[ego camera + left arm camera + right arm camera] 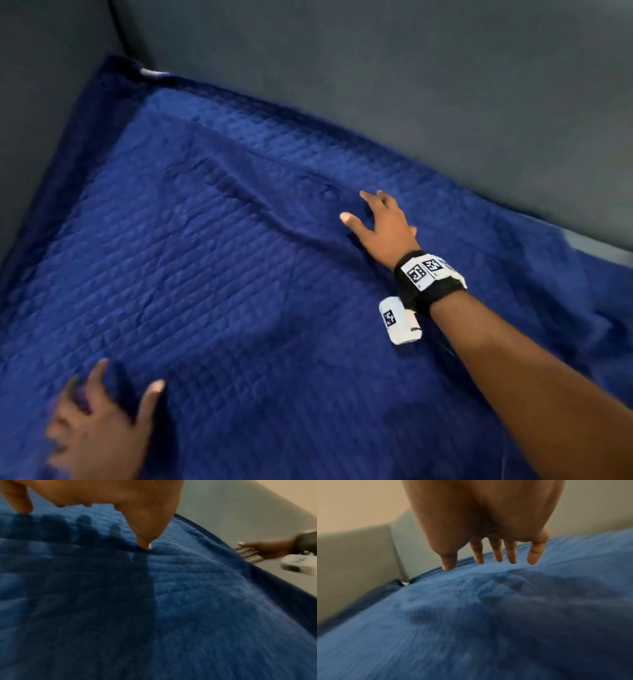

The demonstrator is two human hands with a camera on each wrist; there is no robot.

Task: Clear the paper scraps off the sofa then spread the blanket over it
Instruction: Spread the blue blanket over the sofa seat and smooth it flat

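Note:
A dark blue quilted blanket (239,274) lies spread over the seat of the grey sofa (376,68), its far edge against the backrest. A long wrinkle (274,219) runs across its middle. My right hand (380,222) rests flat on the blanket near the backrest, fingers straight and spread; the right wrist view shows the fingers (496,553) extended over the blue blanket (471,615). My left hand (102,411) lies on the blanket at the near left, fingers spread. In the left wrist view its thumb (145,534) touches the blanket (188,601). No paper scraps are visible.
The sofa's grey armrest (41,102) rises on the left and the backrest runs along the top. A small white label (150,72) shows at the blanket's far left corner. A pale strip (596,246) shows past the blanket at the right edge.

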